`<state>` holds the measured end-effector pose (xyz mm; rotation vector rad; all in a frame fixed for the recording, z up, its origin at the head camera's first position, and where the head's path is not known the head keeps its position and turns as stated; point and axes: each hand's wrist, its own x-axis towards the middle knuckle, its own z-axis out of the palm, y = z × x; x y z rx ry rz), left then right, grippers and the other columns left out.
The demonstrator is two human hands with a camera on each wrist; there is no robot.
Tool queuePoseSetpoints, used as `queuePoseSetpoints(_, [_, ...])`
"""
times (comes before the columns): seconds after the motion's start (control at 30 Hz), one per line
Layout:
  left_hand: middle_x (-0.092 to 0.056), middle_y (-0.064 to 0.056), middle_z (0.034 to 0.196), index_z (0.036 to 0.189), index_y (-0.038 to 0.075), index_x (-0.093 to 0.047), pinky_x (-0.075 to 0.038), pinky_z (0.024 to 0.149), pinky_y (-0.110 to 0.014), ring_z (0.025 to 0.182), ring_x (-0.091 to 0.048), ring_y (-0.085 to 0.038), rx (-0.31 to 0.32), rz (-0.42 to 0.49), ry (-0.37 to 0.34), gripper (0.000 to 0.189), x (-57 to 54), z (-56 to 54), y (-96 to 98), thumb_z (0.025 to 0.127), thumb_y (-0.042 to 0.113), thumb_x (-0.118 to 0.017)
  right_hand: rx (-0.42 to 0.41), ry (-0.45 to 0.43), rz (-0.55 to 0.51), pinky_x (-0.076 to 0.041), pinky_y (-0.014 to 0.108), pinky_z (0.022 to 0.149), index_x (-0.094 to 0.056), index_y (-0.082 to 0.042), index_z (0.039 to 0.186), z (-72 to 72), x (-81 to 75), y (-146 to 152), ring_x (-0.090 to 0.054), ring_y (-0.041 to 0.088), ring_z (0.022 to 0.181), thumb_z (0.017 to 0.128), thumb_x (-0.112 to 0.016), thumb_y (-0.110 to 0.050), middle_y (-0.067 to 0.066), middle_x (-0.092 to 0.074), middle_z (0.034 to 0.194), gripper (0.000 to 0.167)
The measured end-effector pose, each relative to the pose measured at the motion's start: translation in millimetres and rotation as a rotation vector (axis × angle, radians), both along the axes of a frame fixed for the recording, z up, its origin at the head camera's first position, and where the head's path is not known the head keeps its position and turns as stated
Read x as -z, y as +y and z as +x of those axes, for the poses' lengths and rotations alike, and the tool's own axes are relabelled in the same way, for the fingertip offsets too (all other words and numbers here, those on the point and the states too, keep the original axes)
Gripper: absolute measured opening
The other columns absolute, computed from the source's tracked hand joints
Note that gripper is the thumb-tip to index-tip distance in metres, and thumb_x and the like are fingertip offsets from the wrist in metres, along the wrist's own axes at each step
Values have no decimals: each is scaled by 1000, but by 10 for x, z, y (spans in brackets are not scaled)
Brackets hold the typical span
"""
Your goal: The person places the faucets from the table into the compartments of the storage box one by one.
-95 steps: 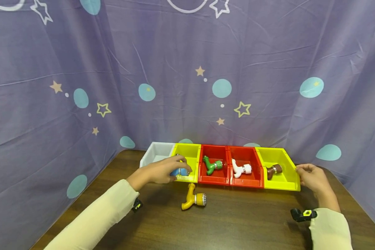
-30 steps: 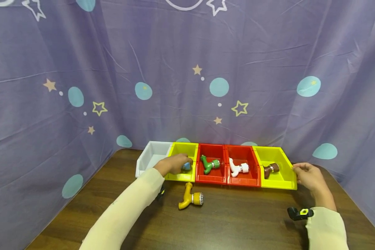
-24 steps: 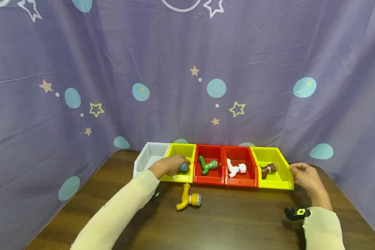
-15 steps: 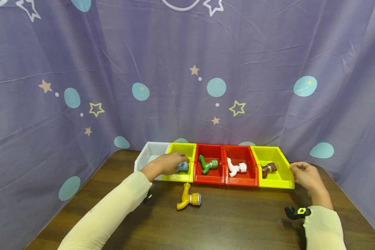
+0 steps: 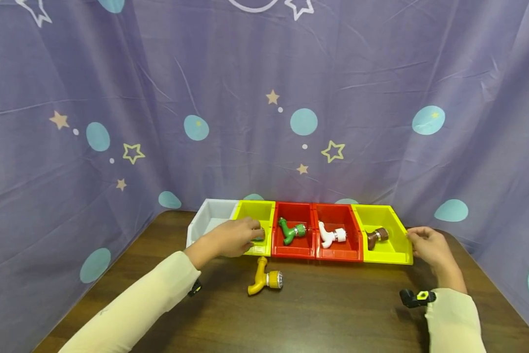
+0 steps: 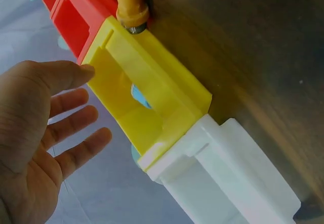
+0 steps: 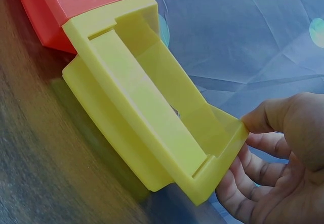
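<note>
My left hand (image 5: 234, 237) hovers over the front of the left yellow bin (image 5: 264, 253). Its thumb and fingers stand apart with nothing between them in the left wrist view. Inside that bin lies a blue tap (image 6: 140, 96), mostly hidden by the hand and the bin's front wall. My right hand (image 5: 433, 249) pinches the outer side edge of the right yellow bin (image 7: 134, 100) between thumb and fingers. A brown tap (image 5: 377, 237) lies in this bin. On the table, in front of the left yellow bin, rests a yellow tap (image 5: 264, 278).
Two red bins stand between the yellow ones, one with a green tap (image 5: 292, 232), the other with a white tap (image 5: 332, 235). A white bin (image 5: 195, 226) ends the row at left. Behind the wooden table (image 5: 326, 314) hangs a patterned purple curtain (image 5: 246, 162).
My left hand has drawn back out of the left yellow bin, toward the near left, leaving the blue tap inside. The right hand keeps its grip. The head view has shifted slightly.
</note>
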<state>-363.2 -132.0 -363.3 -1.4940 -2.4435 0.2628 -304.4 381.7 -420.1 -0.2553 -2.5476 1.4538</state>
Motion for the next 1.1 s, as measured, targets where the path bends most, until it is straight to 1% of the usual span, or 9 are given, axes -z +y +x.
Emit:
queuePoseSetpoints(0.07, [-64,-2,111,117,14,-67,-53,89,-35,101,-61,-22,33,-15,9,30,18,26,-6,89,15,-76,3,-3,-1,-58,32,72,-50,13,132,-3,-5,-1,-62,15,84,107,-46,-23,30,-56,121,43])
queuePoseSetpoints(0.17, [-62,0,112,120,15,-66,-51,93,-35,103,-61,-20,83,-35,-7,32,57,55,-4,91,24,-76,6,1,2,-58,32,72,-51,13,131,-5,-5,1,-62,15,83,107,-46,-22,30,-57,120,43])
queuePoseSetpoints(0.33, [-58,2,107,117,16,-66,-50,87,-33,98,-57,-17,162,-23,-21,30,143,96,4,93,32,-74,13,0,8,-58,34,73,-51,12,131,-12,0,2,-61,16,84,107,-45,-22,30,-56,120,42])
queuePoseSetpoints(0.43, [-58,3,108,114,17,-65,-49,85,-32,98,-55,-16,197,-17,-40,31,182,149,1,93,39,-73,8,-5,6,-58,33,73,-51,12,131,-19,7,-1,-61,17,86,107,-45,-23,30,-56,121,43])
queuePoseSetpoints(0.5, [-59,4,113,117,19,-65,-49,88,-32,101,-55,-14,204,-29,-77,35,194,193,-2,92,43,-74,5,-3,0,-58,32,72,-50,13,131,-22,10,-1,-61,17,86,107,-45,-23,31,-56,121,43])
queuePoseSetpoints(0.67, [-58,5,128,127,27,-65,-47,99,-31,117,-54,-13,177,-56,-194,48,193,281,-3,87,50,-77,-3,7,-2,-57,32,72,-51,12,131,-18,-5,6,-61,17,87,107,-43,-23,30,-55,123,42])
queuePoseSetpoints(0.83, [-56,7,129,124,33,-65,-48,97,-29,117,-54,-10,160,-56,-280,48,232,334,-14,82,51,-81,-8,12,2,-57,32,72,-51,12,130,-17,-25,4,-60,15,86,107,-44,-23,30,-54,123,42])
queuePoseSetpoints(0.93, [-57,7,129,121,34,-66,-47,98,-29,116,-54,-10,157,-70,-284,47,261,360,-2,80,51,-82,-9,6,6,-58,33,73,-50,12,130,-12,-29,7,-60,16,86,107,-44,-23,30,-55,122,43])
queuePoseSetpoints(1.1, [-59,6,128,120,35,-71,-45,100,-27,117,-54,-10,196,-119,-285,42,316,387,32,81,47,-83,-5,-2,16,-58,34,74,-50,12,130,-5,-19,8,-61,16,86,107,-44,-23,30,-55,122,43])
